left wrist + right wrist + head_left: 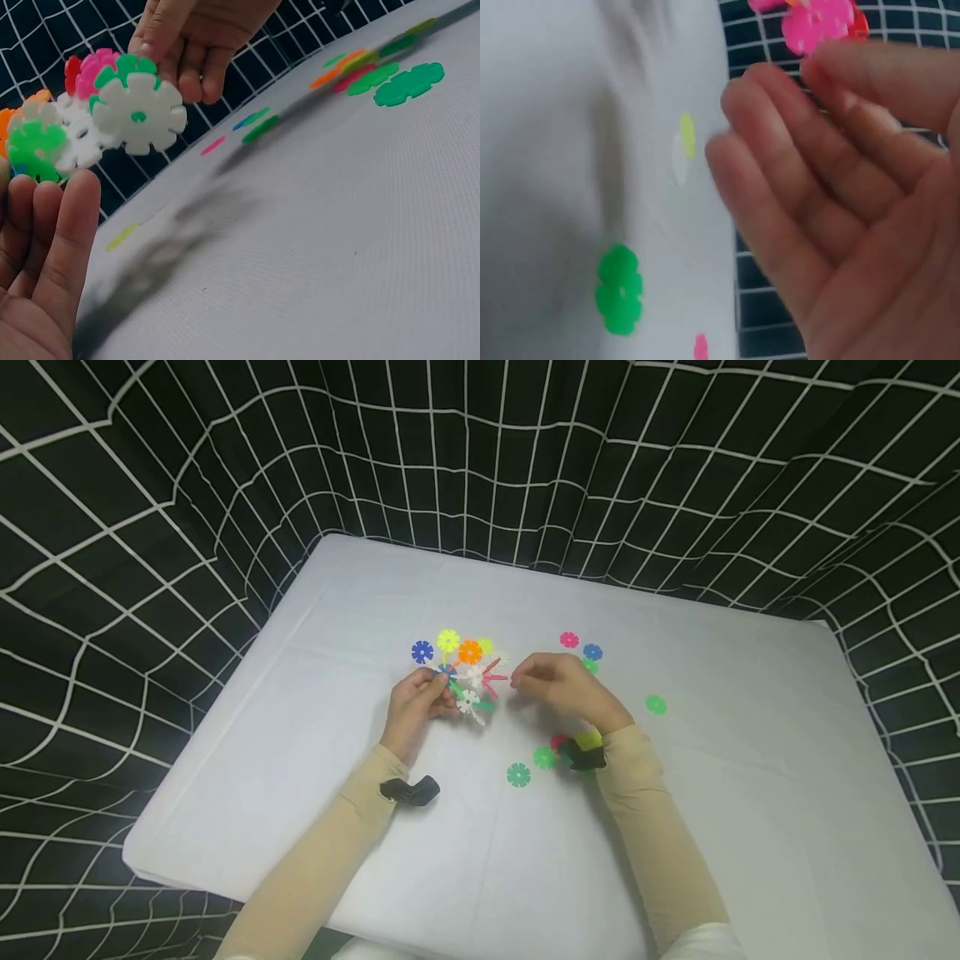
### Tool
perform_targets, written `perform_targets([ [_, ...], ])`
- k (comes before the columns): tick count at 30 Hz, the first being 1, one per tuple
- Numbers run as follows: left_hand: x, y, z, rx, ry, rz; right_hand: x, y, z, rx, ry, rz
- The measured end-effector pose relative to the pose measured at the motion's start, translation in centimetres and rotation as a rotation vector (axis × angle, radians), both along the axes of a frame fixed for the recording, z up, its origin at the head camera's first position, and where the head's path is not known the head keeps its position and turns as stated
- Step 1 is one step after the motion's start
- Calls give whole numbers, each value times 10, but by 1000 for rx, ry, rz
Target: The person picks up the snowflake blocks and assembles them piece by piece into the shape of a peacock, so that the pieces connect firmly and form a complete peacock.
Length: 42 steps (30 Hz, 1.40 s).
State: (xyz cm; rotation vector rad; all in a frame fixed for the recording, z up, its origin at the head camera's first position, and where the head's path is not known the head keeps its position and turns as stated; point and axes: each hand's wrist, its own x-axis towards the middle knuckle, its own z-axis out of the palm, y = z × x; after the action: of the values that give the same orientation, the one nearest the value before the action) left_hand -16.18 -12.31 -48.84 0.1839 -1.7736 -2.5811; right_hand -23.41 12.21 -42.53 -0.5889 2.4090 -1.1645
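My left hand (414, 706) pinches a cluster of joined plastic snowflake discs by a blue disc (447, 672), thumb on top. The cluster carries an orange disc (470, 652), white discs (139, 114), green discs (36, 150) and pink discs (819, 24) standing out at its right side. Just right of those pink discs is my right hand (558, 685), its fingers loosely bent and its thumb near the index fingertip. Nothing shows between those fingers in the right wrist view, and a narrow gap parts them from the pink discs in the head view.
Loose discs lie on the white table (712, 827): a pink one (569, 640) and a blue one (592, 652) behind my right hand, a green one (656, 705) farther right. Several more, including a teal disc (518, 775), lie near my right wrist. A gridded black curtain (525, 460) surrounds the table.
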Motion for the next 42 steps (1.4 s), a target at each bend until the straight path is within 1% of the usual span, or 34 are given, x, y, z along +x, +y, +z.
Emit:
perform_targets([
  [2, 0, 0, 0, -6, -2, -20, -2, 4, 3, 16, -9, -56],
  [4, 0, 0, -1, -18, -5, -50, -5, 7, 4, 64, 14, -112],
  [8, 1, 0, -2, -40, 11, -112, -9, 11, 2, 230, 80, -176],
  [10, 2, 0, -2, -40, 19, -134, -11, 15, 0, 316, 94, -172],
  [11, 3, 0, -1, -39, 22, -140, -12, 17, -1, 352, 81, -163],
  [14, 3, 1, -1, -40, 15, -154, -11, 22, -3, 454, 8, -103],
  [17, 3, 2, 0, -42, -2, -162, -10, 24, -4, 498, -40, -39],
  [20, 2, 3, -1, -33, -18, -169, -9, 20, -7, 507, -4, -18],
  [24, 3, 4, -2, -22, -19, -191, -8, 10, -12, 510, 21, -53],
  [29, 6, 6, -1, -31, -1, -218, -7, 10, -16, 497, 23, -79],
  [33, 6, 8, -1, -48, 8, -240, -6, 15, -18, 469, 5, -65],
  [36, 6, 9, 0, -60, 19, -247, -4, 19, -19, 445, 11, -30],
  [39, 6, 10, 2, -85, 30, -224, -2, 21, -14, 379, 44, -12],
  [42, 7, 11, 4, -121, 39, -203, 2, 22, -3, 260, 63, -30],
])
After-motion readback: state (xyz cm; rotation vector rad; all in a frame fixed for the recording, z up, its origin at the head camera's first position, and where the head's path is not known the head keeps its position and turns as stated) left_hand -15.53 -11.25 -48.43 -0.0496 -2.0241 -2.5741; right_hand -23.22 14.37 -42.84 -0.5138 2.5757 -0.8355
